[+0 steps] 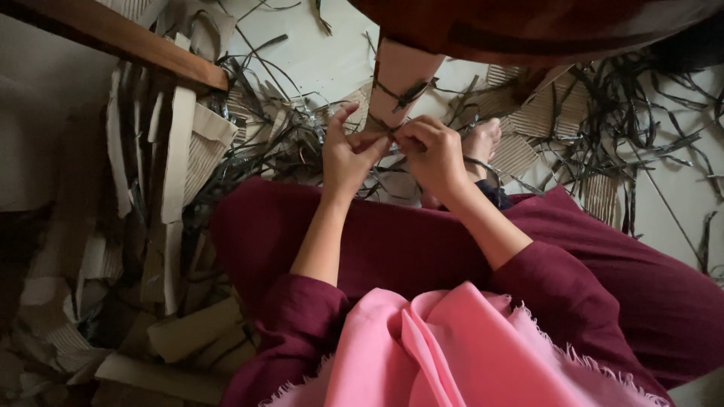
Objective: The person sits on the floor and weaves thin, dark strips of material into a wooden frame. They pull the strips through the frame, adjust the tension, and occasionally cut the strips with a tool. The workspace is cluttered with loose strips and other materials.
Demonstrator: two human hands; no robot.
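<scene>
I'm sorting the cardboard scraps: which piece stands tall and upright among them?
The long pale cardboard strip left of the left hand, under the wooden beam; the others lie flat or crumpled.

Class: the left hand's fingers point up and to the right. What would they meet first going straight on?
Probably the right hand, whose fingers already touch the left hand at a dark strip; past it stands the cardboard tube, though depth is unclear.

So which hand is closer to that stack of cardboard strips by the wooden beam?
Left. The left hand sits just right of the cardboard strips; the right hand is farther right, beyond it.
</scene>
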